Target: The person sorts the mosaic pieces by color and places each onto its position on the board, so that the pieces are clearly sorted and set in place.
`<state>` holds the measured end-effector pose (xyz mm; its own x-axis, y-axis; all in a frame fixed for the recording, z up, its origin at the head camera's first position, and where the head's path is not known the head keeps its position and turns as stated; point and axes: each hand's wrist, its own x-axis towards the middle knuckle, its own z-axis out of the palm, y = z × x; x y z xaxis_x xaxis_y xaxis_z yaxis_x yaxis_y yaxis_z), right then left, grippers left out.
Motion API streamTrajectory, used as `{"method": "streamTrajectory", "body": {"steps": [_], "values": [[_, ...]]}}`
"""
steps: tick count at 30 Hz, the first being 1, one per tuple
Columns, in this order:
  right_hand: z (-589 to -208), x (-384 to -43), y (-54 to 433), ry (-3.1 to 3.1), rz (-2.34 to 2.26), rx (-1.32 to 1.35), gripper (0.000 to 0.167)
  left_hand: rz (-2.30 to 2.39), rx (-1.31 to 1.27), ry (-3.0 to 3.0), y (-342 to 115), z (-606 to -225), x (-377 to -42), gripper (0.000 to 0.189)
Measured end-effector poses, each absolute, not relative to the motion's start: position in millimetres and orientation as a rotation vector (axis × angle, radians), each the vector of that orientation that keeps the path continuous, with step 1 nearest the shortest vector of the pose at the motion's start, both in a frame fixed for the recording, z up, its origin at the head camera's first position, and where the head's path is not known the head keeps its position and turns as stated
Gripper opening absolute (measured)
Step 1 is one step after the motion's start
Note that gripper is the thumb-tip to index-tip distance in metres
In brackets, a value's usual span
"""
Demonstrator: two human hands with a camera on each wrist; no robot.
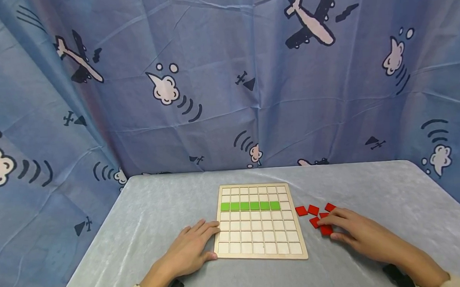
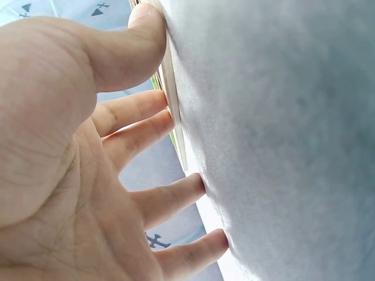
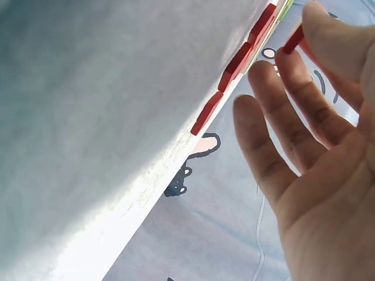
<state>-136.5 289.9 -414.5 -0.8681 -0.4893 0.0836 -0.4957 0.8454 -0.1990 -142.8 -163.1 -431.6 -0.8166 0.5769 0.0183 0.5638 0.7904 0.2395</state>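
A light wooden grid board (image 1: 246,236) lies on the table, with a row of several green square tiles (image 1: 254,206) in its third row from the far side. My left hand (image 1: 191,249) rests at the board's left edge, its fingers spread and fingertips right at the rim. To the right of the board, my right hand (image 1: 359,232) pinches a red square tile (image 3: 294,40) between thumb and fingers. Several other red tiles (image 1: 313,209) lie loose around its fingertips. The right wrist view shows three red tiles (image 3: 235,66) on the table beyond the fingers.
A pale grey cloth covers the table (image 1: 152,207). Behind it hangs a blue curtain (image 1: 212,97) printed with airplanes and clouds, which also runs along the left side. Dark wrist straps (image 1: 398,276) sit below both hands.
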Motion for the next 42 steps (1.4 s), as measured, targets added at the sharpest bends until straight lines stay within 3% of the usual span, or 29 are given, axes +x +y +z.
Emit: {"method": "streamTrajectory", "body": {"steps": [42], "values": [[-400.2, -159.5, 254.5, -2.84, 0.509, 1.016, 0.033, 0.378, 0.919, 2.91, -163.1, -430.8, -142.7, 0.06]]}}
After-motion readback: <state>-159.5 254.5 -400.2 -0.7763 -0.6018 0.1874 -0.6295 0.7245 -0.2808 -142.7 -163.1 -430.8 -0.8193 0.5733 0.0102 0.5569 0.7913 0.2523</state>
